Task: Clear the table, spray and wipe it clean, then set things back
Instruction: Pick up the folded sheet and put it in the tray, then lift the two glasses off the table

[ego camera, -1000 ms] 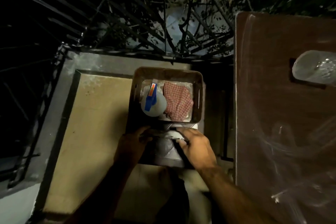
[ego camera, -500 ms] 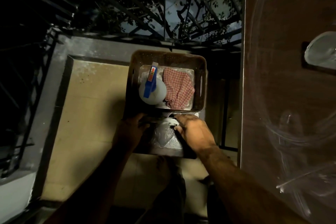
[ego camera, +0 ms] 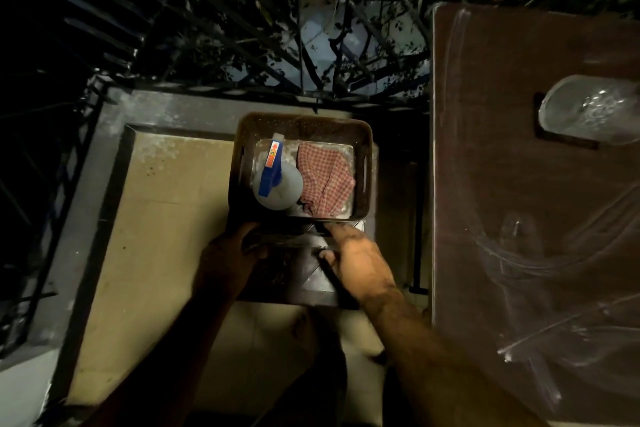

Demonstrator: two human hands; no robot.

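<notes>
Head view, looking straight down in dim light. The basket [ego camera: 367, 152] sits on a small dark stool [ego camera: 311, 279], and inside it stand the spray bottle [ego camera: 278, 185] on the left and the red checked cloth [ego camera: 325, 178] on the right, the two just touching. Both hands are at the basket's near edge. The left hand [ego camera: 230, 253] curls its fingers over the near rim at the left corner; that grip looks closed on the basket, though shadow hides the fingertips. The right hand [ego camera: 356, 260] lies over the near right corner, index finger stretched toward the rim and thumb tucked in; whether this grip actually closes on the rim, I cannot tell. So bottle and cloth lie just beyond both grips, inside the walls the hands are on. The brown desk [ego camera: 519, 218] fills the right side, streaked with pale wipe marks, and a clear glass [ego camera: 588, 111] stands on it at the far right, well apart from the hands.

Against half a second ago, the hands sit at the same near edge and bottle and cloth keep their places in the basket; the view has shifted, showing more of the desk.
</notes>
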